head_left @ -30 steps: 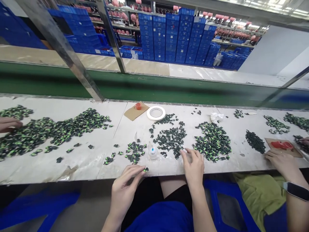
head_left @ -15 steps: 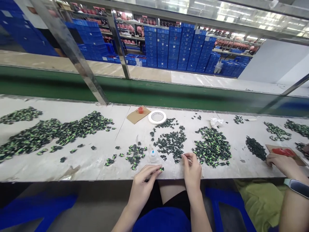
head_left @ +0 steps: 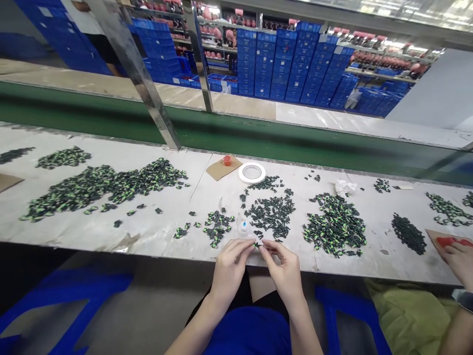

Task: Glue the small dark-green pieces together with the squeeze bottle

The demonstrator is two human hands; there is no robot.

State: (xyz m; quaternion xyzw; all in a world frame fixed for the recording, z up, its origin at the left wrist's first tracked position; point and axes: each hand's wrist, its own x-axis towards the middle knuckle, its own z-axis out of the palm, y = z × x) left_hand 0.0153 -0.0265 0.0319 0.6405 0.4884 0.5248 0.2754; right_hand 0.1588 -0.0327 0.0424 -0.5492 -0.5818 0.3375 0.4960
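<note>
Near the bench's front edge, my left hand (head_left: 232,259) pinches a small black-and-green part (head_left: 255,245) between thumb and forefinger. My right hand (head_left: 283,264) meets it from the other side, its thumb and forefinger closed on a small black piece at the part; the fingers mostly hide that piece. Just beyond my hands stands a small clear bottle with a blue tip (head_left: 244,226). A pile of small black pieces (head_left: 271,213) lies behind my right hand. To the left of the bottle is a loose group of black-and-green parts (head_left: 217,227).
A larger black-and-green pile (head_left: 334,227) lies to the right, a long one (head_left: 111,185) to the left. A white tape roll (head_left: 252,173) and a red cup (head_left: 227,160) on cardboard sit farther back. At far right, a co-worker's hand (head_left: 460,259) touches something red.
My right hand has moved left from the black pile with a small piece and now meets my left hand at the black-and-green part. The camera view has shifted a little left.
</note>
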